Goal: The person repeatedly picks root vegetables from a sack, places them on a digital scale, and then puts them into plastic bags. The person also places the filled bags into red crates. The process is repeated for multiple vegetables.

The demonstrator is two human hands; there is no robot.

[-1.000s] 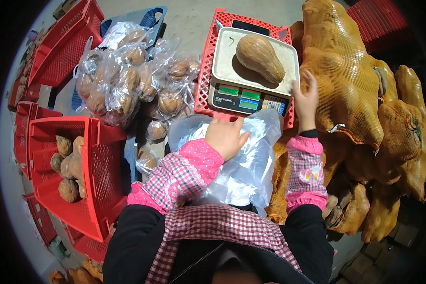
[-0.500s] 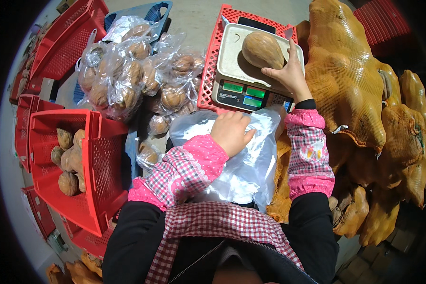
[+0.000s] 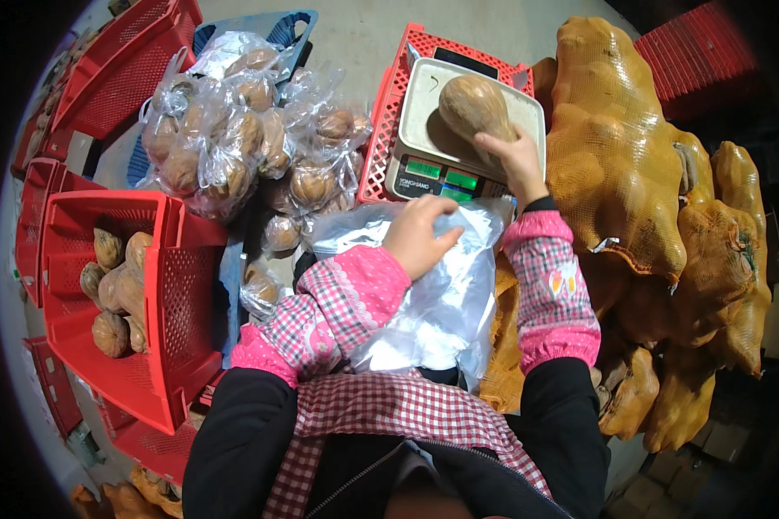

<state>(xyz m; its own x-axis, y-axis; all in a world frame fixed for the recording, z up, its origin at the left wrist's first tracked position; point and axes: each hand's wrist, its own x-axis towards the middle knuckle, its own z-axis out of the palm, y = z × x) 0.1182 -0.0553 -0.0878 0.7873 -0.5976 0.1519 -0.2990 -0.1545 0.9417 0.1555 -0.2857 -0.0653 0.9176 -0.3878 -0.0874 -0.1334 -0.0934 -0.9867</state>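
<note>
A tan, ribbed, pear-shaped squash (image 3: pixel 473 105) is over the pale tray of a digital scale (image 3: pixel 428 97), near its middle. My right hand (image 3: pixel 515 158) grips the squash's narrow near end, thumb on top. Whether the far end still touches the tray I cannot tell. Green displays glow on the scale's near side. My left hand (image 3: pixel 422 235) rests over a stack of clear plastic bags (image 3: pixel 446 303) in front of me, fingers stretched out and thumb apart, holding nothing.
Under the scale is an upturned red crate (image 3: pixel 381 147). Squashes in clear bags (image 3: pixel 208 143) pile up at the left, beyond a red crate (image 3: pixel 104 324) of loose squashes (image 3: pixel 121 285). Full orange mesh sacks (image 3: pixel 614 156) crowd the right side.
My right hand has shifted from the squash's right side to its near end and closed on it. The squash has turned, its narrow end toward me. My left hand has lifted slightly.
</note>
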